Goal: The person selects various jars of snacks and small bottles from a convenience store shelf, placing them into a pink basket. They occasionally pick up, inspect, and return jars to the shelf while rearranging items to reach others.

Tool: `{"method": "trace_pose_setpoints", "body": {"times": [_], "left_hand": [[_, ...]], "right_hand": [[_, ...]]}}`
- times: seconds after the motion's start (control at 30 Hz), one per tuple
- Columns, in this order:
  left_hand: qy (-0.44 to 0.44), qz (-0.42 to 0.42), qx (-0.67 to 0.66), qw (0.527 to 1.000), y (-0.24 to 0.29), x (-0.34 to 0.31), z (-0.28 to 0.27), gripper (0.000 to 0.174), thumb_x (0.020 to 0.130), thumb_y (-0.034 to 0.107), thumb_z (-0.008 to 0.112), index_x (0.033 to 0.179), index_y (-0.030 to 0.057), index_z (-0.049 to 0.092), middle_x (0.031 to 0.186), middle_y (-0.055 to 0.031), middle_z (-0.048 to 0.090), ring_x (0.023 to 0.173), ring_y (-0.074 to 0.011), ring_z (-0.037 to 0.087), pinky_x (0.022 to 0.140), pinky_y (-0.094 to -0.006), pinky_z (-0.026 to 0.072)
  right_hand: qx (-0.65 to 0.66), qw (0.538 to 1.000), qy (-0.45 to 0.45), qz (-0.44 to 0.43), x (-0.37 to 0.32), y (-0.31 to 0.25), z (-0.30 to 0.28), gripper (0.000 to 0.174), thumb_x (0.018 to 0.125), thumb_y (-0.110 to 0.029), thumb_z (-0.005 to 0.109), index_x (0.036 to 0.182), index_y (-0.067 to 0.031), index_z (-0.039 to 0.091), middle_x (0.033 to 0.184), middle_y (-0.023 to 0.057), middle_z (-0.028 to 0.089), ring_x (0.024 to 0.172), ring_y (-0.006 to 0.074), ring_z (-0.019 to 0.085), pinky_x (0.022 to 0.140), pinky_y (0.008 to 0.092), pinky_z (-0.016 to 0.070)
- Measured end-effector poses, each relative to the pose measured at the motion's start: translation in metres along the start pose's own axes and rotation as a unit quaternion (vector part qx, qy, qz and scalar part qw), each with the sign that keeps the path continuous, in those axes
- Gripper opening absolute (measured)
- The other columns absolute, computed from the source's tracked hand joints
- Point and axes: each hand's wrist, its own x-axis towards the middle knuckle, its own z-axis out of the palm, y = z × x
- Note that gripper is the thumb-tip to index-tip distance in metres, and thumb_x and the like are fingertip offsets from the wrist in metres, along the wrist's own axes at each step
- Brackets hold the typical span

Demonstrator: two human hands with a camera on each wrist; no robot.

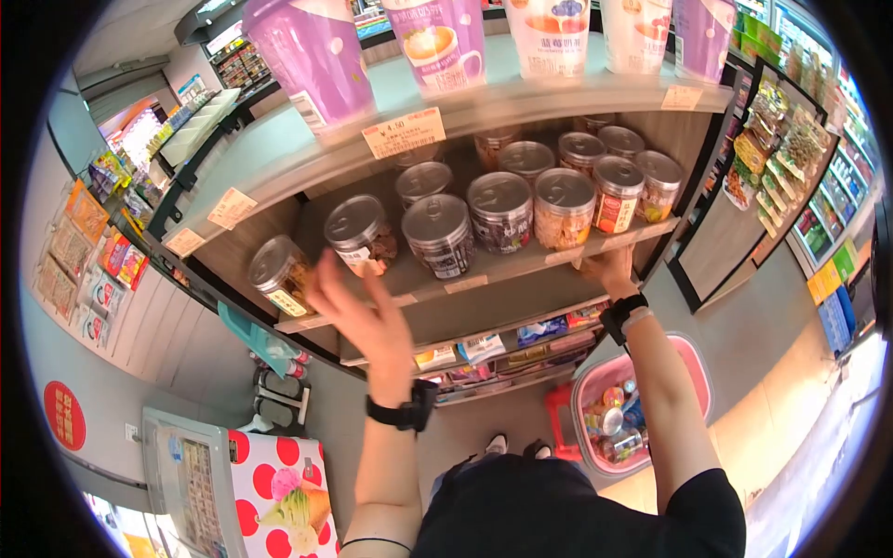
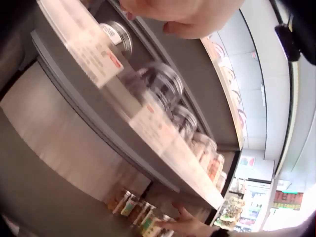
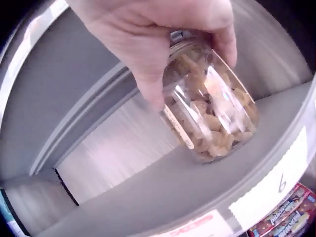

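In the head view, my left hand (image 1: 363, 316) is raised with extended fingers before the shelf's left end, between a leftmost jar (image 1: 281, 277) and a dark-lidded jar (image 1: 359, 232); contact is unclear. Only part of that hand (image 2: 192, 17) shows in the left wrist view. My right hand (image 3: 163, 24) grips a clear jar of yellowish pieces (image 3: 212, 118) near its lid, on a grey shelf. The head view has the right hand (image 1: 611, 270) under the jar shelf's right end, its jar hidden. In the left wrist view, that hand (image 2: 190, 226) is beside small jars (image 2: 131, 206).
Several more jars (image 1: 563, 209) line the shelf, with large cups (image 1: 549, 37) above. Packets (image 1: 482, 348) lie on lower shelves. A pink basket (image 1: 696, 372) holding goods stands at right on the floor, and a dotted freezer (image 1: 279, 484) at left.
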Motion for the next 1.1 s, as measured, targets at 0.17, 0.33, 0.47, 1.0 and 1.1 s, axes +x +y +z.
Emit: {"method": "trace_pose_setpoints", "body": {"times": [0.17,0.33,0.47,1.0,1.1], "left_hand": [[-0.119,0.012,0.058,0.991,-0.033,0.05,-0.015,0.067,0.078,0.013,0.071,0.133,-0.0009,0.034,0.123,-0.0222,0.044,0.112,-0.0316,0.048,0.096,-0.0375,0.0378],[-0.308,-0.196,-0.274,0.89,-0.06,0.069,0.006,0.08,0.07,0.011,0.076,0.134,-0.0046,0.03,0.12,-0.0215,0.052,0.108,-0.0272,0.054,0.091,-0.0344,0.0426],[-0.272,-0.091,-0.12,0.95,-0.064,0.059,0.004,0.083,0.069,0.025,0.079,0.132,-0.0043,0.034,0.12,-0.0226,0.051,0.108,-0.0286,0.054,0.091,-0.0356,0.0424],[-0.219,0.032,-0.025,0.975,-0.009,-0.031,-0.061,0.075,0.075,0.023,0.072,0.136,0.0008,0.033,0.123,-0.0168,0.047,0.11,-0.0315,0.048,0.095,-0.0446,0.0338],[-0.412,0.073,-0.098,0.903,0.025,-0.088,-0.061,0.084,0.07,0.02,0.074,0.138,0.001,0.03,0.124,-0.0192,0.045,0.112,-0.0344,0.044,0.096,-0.046,0.032]], "right_hand": [[0.202,0.974,0.101,0.021,-0.026,-0.023,-0.01,0.083,0.062,-0.018,0.081,0.13,-0.0059,0.035,0.115,0.0241,0.042,0.102,0.043,0.044,0.089,0.0462,0.0411],[0.178,0.971,0.114,0.11,-0.055,-0.062,-0.044,0.095,0.056,-0.022,0.085,0.134,-0.0071,0.033,0.114,0.0224,0.04,0.106,0.0389,0.044,0.091,0.0443,0.0411],[0.182,0.975,0.102,0.071,-0.082,-0.083,-0.074,0.099,0.058,-0.018,0.083,0.14,-0.0106,0.028,0.117,0.0185,0.04,0.108,0.0345,0.045,0.095,0.0406,0.0393],[0.336,0.935,-0.079,0.084,-0.151,-0.153,-0.114,0.105,0.055,-0.018,0.082,0.142,-0.0046,0.024,0.121,0.016,0.041,0.116,0.0273,0.043,0.099,0.037,0.0361],[0.364,0.921,-0.111,0.087,-0.148,-0.171,-0.115,0.106,0.054,-0.018,0.083,0.141,-0.0025,0.024,0.125,0.0181,0.04,0.116,0.0287,0.043,0.098,0.038,0.0368]]}}
